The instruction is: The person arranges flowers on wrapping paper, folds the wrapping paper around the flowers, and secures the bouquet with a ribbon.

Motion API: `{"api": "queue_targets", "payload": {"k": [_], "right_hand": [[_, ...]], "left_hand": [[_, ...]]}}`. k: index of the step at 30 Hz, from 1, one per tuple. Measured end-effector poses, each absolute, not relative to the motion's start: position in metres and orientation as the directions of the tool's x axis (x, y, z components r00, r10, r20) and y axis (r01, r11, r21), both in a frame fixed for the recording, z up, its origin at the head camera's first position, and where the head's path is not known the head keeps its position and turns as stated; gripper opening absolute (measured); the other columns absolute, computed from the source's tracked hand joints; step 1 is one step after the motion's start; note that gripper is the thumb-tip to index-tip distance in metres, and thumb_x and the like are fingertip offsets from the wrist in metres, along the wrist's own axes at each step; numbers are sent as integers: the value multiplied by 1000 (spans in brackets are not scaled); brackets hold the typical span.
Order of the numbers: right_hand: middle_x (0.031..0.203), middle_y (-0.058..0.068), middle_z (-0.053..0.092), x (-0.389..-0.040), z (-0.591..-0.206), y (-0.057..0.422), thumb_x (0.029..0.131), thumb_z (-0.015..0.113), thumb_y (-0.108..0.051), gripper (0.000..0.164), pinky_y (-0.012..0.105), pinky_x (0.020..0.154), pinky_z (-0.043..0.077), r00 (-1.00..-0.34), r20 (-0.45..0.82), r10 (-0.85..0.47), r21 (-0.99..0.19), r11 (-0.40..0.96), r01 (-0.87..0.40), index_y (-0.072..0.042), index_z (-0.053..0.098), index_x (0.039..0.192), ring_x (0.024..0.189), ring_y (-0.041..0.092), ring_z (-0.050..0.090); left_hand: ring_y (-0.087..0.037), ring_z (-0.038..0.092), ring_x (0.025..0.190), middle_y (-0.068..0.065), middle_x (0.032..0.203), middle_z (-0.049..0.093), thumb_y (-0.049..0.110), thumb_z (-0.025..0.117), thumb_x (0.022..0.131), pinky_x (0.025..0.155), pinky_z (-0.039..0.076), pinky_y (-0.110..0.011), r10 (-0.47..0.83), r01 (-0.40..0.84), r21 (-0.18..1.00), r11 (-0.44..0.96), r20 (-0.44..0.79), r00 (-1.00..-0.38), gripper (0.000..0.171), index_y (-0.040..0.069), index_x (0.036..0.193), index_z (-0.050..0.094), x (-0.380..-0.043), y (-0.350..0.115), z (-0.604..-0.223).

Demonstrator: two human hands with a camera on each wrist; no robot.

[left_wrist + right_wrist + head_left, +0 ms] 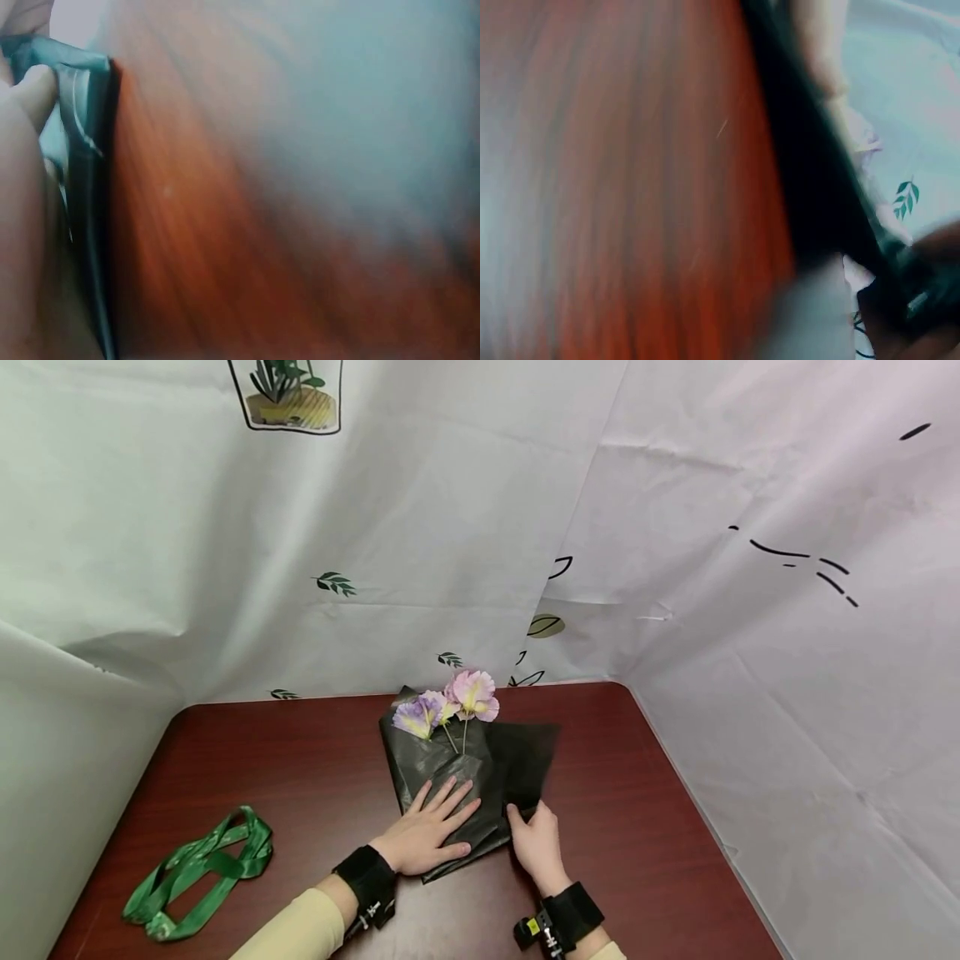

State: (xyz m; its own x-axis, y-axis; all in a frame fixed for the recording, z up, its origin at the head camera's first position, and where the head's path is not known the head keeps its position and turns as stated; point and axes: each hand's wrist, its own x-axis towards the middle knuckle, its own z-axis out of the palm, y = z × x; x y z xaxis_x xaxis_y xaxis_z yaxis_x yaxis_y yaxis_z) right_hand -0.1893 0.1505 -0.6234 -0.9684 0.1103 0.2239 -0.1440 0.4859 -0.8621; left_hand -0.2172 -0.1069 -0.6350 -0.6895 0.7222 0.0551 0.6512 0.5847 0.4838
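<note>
Under flat left hand [423, 835], wrapped flowers [457, 706] point away; right hand [538, 845] pinches wrap [517, 768].

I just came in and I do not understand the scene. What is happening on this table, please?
A person is wrapping two artificial flowers in black wrapping paper on a dark red table. The left hand presses flat on the folded paper over the stems. The right hand pinches the paper's lower right edge. The blooms stick out at the top. A green ribbon lies apart at the left, untouched.
</note>
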Motion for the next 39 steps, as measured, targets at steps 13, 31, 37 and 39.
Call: {"api": "queue_targets", "payload": {"k": [13, 31, 37, 39], "right_hand": [[134, 24, 76, -179, -597, 141, 113, 60, -3, 29, 51, 100, 61, -985, 163, 60, -893, 434, -122, 1, 76, 137, 120, 39, 75], [87, 13, 75, -182, -603, 145, 103, 73, 5, 30, 37, 68, 58, -974, 226, -10, -713, 680, -173, -1, 71, 132, 77, 26, 75], [90, 11, 71, -182, -605, 154, 103, 75, 2, 24, 39, 72, 54, -990, 133, 51, -757, 649, -69, 1, 70, 126, 81, 29, 72], [101, 17, 75, -183, -607, 154, 99, 80, 0, 33, 45, 78, 59, -992, 114, 54, -764, 642, -53, 2, 70, 131, 91, 37, 75]], "left_hand": [[-40, 8, 172, -14, 185, 19, 64, 53, 113, 133, 0, -68, 731, 710, 444, 546, 162, -663, 84, 12, 176, 33, -221, -97, -628], [-34, 6, 172, -4, 188, 12, 69, 50, 112, 131, 2, -72, 735, 679, 434, 593, 53, -676, 84, 25, 180, 27, -226, -97, -641], [-35, 4, 172, -3, 188, 11, 52, 61, 112, 130, 2, -76, 786, 718, 421, 555, 19, -619, 79, 26, 179, 28, -222, -90, -621], [-38, 5, 172, -6, 187, 14, 47, 60, 113, 129, 5, -77, 803, 734, 417, 536, 18, -596, 74, 24, 178, 33, -221, -90, -616]]}}
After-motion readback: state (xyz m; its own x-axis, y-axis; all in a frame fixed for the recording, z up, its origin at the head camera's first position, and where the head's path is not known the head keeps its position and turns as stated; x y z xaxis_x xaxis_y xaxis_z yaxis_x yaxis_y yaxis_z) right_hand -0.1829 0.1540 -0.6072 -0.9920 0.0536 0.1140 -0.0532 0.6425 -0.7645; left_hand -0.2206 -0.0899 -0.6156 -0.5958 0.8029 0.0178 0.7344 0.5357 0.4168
